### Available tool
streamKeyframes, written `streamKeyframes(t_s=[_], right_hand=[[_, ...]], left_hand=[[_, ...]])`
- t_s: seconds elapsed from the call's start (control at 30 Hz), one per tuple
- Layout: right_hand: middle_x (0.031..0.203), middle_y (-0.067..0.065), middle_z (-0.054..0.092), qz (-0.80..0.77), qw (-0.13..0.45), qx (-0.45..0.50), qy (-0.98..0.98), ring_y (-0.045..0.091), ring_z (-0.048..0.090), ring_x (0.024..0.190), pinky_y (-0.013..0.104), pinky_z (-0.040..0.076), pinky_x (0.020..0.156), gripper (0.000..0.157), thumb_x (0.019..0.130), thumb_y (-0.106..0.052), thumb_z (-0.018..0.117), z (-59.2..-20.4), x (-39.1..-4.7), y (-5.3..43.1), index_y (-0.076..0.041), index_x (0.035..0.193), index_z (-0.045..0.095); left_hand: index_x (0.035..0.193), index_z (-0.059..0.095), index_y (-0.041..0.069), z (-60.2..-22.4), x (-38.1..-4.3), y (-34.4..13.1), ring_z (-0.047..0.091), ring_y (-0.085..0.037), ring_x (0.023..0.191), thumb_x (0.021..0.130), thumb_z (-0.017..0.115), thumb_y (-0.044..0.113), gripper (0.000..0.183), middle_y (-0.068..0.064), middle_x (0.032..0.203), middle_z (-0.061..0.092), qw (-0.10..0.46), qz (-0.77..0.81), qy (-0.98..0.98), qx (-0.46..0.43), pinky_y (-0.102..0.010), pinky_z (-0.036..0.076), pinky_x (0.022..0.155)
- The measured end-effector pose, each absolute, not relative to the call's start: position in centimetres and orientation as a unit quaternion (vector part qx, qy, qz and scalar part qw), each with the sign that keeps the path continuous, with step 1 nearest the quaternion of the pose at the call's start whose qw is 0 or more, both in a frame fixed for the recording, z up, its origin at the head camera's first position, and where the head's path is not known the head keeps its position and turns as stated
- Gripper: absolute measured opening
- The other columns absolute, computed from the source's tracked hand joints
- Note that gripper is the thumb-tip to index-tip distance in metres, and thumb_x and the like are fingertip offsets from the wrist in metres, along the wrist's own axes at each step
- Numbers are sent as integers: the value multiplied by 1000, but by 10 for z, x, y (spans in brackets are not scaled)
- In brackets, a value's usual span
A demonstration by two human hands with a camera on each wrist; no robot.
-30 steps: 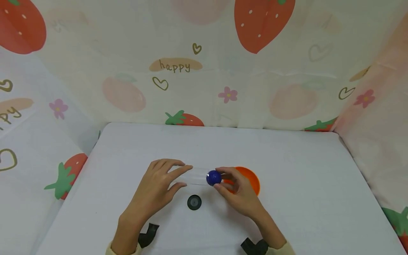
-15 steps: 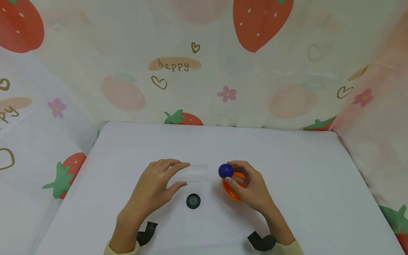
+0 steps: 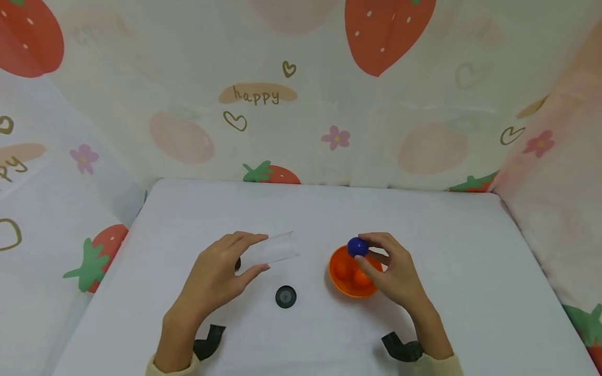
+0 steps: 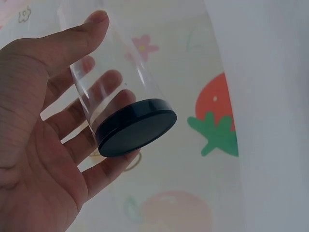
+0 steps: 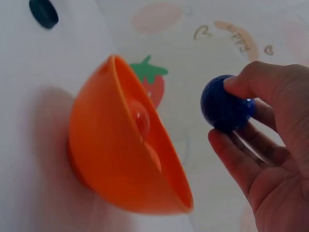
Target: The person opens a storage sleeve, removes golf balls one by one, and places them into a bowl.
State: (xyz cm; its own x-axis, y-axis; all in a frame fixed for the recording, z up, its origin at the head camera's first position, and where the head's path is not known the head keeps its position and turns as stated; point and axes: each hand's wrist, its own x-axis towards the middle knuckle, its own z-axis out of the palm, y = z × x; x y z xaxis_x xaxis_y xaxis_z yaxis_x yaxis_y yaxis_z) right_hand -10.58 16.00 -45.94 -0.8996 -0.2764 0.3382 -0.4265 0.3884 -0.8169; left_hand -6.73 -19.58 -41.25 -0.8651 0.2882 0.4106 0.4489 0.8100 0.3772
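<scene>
My left hand [image 3: 221, 269] grips a clear plastic tube [image 3: 281, 246] by its side, its mouth pointing right. In the left wrist view a black cap [image 4: 137, 129] covers the tube's near end, and the tube [image 4: 116, 58] looks empty. Between thumb and fingers my right hand [image 3: 392, 269] pinches a shiny blue ball [image 3: 357, 246], held over the orange bowl [image 3: 345, 292]. The right wrist view shows the blue ball [image 5: 224, 104] apart from the bowl [image 5: 106, 140]. Orange balls [image 3: 362, 278] lie inside the bowl.
A loose black round cap [image 3: 286, 296] lies on the white table [image 3: 301, 339] between the hands. Black straps [image 3: 402, 349] sit at both wrists. Printed cloth walls [image 3: 277, 136] enclose the back and sides.
My right hand has carried the blue ball away from the tube's mouth, rightward to above the bowl. The left hand has shifted slightly left, with the tube tilting up at its mouth.
</scene>
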Motion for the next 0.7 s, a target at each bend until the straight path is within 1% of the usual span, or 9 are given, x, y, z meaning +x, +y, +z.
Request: streamKeyframes(t_s=[0.13, 0.23, 0.43, 0.53, 0.7], right_hand=[[123, 6, 63, 478, 82, 211, -849, 17, 65, 114, 35, 61, 89, 47, 85, -2, 79, -462, -108, 165, -10, 128, 64], [123, 6, 63, 463, 79, 212, -857, 21, 65, 114, 39, 61, 89, 46, 84, -1, 79, -465, -109, 166, -9, 127, 64], [121, 7, 63, 436, 74, 216, -870, 24, 66, 114, 40, 60, 89, 45, 84, 0, 79, -465, -108, 166, -9, 125, 64], [122, 5, 62, 425, 68, 215, -877, 23, 66, 115, 41, 60, 90, 45, 83, 0, 79, -462, -106, 166, -10, 124, 64], [123, 2, 63, 399, 74, 214, -889, 21, 65, 117, 42, 59, 94, 43, 84, -4, 79, -455, -103, 168, -10, 124, 65]], left_hand=[[133, 63, 28, -414, -67, -195, 68, -11, 105, 83, 83, 39, 56, 9, 121, 70, 163, -251, -933, -198, -35, 59, 84], [132, 64, 26, -414, -67, -195, 70, -11, 107, 82, 84, 40, 56, 9, 120, 71, 163, -257, -931, -199, -36, 60, 86], [131, 64, 26, -413, -68, -195, 70, -10, 110, 82, 83, 43, 55, 11, 120, 71, 157, -255, -934, -197, -34, 60, 89], [131, 64, 27, -414, -69, -196, 69, -9, 111, 83, 82, 44, 54, 12, 121, 70, 158, -253, -935, -194, -34, 59, 90], [133, 63, 27, -416, -69, -196, 69, -8, 108, 83, 82, 45, 57, 11, 121, 70, 155, -253, -937, -183, -35, 59, 88]])
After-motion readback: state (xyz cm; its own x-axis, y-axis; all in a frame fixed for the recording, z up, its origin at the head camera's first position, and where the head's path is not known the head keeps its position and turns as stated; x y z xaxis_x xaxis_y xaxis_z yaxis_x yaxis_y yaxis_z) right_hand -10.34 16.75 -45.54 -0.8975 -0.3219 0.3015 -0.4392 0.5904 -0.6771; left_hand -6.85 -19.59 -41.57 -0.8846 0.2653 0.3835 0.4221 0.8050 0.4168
